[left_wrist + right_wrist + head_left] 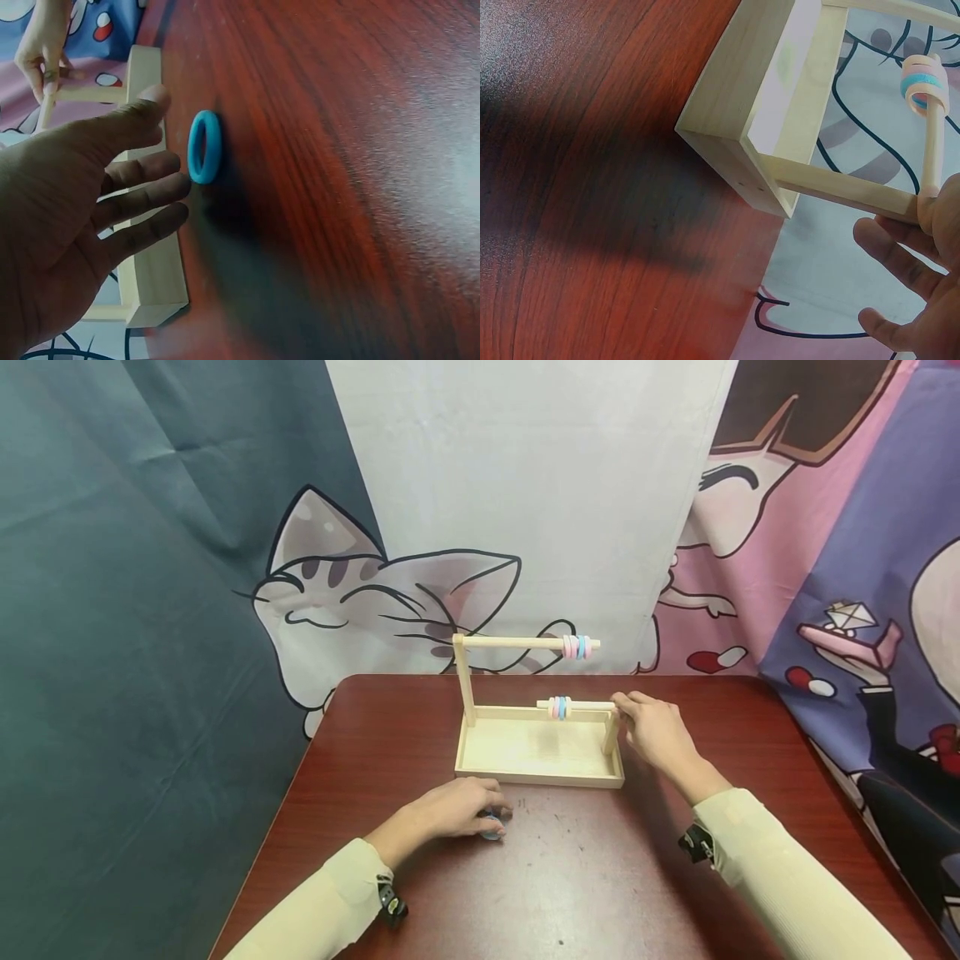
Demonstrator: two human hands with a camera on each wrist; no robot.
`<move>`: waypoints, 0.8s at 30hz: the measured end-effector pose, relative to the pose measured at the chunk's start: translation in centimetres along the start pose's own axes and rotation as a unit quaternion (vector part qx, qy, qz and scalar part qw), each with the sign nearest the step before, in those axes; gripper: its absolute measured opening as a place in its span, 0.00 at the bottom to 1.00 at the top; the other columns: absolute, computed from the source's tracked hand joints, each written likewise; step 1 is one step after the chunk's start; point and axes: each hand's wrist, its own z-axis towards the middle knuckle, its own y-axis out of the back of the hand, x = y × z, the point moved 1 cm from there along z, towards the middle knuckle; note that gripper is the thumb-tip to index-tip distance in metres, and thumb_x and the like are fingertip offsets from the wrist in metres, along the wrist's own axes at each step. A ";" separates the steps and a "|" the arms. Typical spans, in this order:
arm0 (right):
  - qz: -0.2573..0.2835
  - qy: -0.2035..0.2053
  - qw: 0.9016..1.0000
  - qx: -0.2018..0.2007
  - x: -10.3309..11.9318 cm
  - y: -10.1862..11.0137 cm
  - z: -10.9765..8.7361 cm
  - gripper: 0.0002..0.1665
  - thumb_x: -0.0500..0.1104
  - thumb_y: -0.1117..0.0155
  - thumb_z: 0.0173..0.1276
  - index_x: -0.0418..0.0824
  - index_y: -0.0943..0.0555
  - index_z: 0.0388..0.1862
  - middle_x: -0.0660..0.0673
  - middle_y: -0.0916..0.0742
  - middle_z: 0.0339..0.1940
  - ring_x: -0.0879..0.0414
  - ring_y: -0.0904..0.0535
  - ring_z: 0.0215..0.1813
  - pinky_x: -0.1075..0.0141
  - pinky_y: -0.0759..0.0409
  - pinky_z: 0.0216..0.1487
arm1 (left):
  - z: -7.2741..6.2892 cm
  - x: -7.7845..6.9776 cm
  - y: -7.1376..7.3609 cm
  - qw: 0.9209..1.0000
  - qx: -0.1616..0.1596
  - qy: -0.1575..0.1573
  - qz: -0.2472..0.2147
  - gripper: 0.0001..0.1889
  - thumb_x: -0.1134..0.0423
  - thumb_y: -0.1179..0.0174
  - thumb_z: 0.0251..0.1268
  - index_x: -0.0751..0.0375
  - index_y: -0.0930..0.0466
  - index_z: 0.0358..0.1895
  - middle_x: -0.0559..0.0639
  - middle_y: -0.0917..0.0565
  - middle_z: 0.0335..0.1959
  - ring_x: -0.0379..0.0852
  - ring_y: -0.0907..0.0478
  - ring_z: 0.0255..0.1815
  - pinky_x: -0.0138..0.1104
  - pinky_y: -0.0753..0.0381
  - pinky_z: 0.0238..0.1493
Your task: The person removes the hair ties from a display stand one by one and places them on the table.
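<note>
Left hand: the left hand (453, 810) lies low over the table (585, 877), in front of the wooden stand, with the sleeve coming from the lower left.
Left fingers: the fingers (146, 196) are stretched out and relaxed, grasping nothing; in the left wrist view the fingertips are just beside the ring, and I cannot tell if they touch it.
Blue ring: the blue ring (203, 146) is on the dark red table, just beyond the fingertips of the left hand and near the front wall of the stand's tray; in the head view only a small blue part shows under the fingers.
Right hand: the right hand (654, 732) is at the right end of the stand, at the top of the short post.
Right fingers: thumb and fingertips pinch the end of the lower rod (581, 704) where it meets the post; in the right wrist view the other fingers (889, 251) are loose under the rod.
Wooden stand: the wooden stand (540, 752) has a shallow tray, a tall post at the left and a short post at the right.
Lower rings: a small group of pink and blue rings (559, 707) hangs on the lower rod, well apart from the right fingers.
Upper rings: another group of rings (577, 647) sits near the free end of the upper rod (510, 643).
Background: a cloth with a cartoon cat (352, 602) hangs behind the table.
</note>
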 end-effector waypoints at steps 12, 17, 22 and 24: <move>0.004 -0.001 1.000 0.003 0.1 0.1 0.0 0.11 0.30 0.34 0.77 0.42 0.13 0.51 0.42 0.11 0.37 0.37 0.11 0.38 0.29 0.17 0.44 | 0.9 -0.3 1.8 0.995 -0.095 0.020 0.017 0.18 0.46 0.35 0.83 0.51 0.09 0.62 0.43 0.10 0.52 0.39 0.13 0.50 0.36 0.12 0.54; 0.003 0.002 1.000 -0.001 0.1 0.1 0.0 0.10 0.30 0.34 0.76 0.41 0.14 0.50 0.41 0.11 0.37 0.37 0.11 0.37 0.30 0.17 0.43 | 1.5 -0.2 2.3 0.990 -0.132 0.047 0.035 0.17 0.46 0.35 0.83 0.51 0.08 0.60 0.43 0.10 0.50 0.40 0.13 0.49 0.38 0.12 0.50; 0.004 0.001 1.000 -0.001 0.1 0.1 0.1 0.10 0.30 0.35 0.76 0.41 0.14 0.49 0.41 0.11 0.37 0.37 0.12 0.37 0.30 0.17 0.42 | 2.1 -0.1 2.8 0.982 -0.168 0.071 0.048 0.17 0.46 0.35 0.83 0.51 0.08 0.60 0.45 0.09 0.52 0.44 0.12 0.55 0.41 0.10 0.54; 0.004 0.000 1.000 0.001 0.1 0.1 0.1 0.10 0.30 0.35 0.76 0.41 0.14 0.49 0.41 0.11 0.37 0.37 0.11 0.37 0.30 0.18 0.43 | 2.3 -0.1 3.0 0.980 -0.177 0.082 0.050 0.17 0.46 0.35 0.83 0.50 0.09 0.60 0.46 0.09 0.54 0.46 0.12 0.58 0.43 0.10 0.56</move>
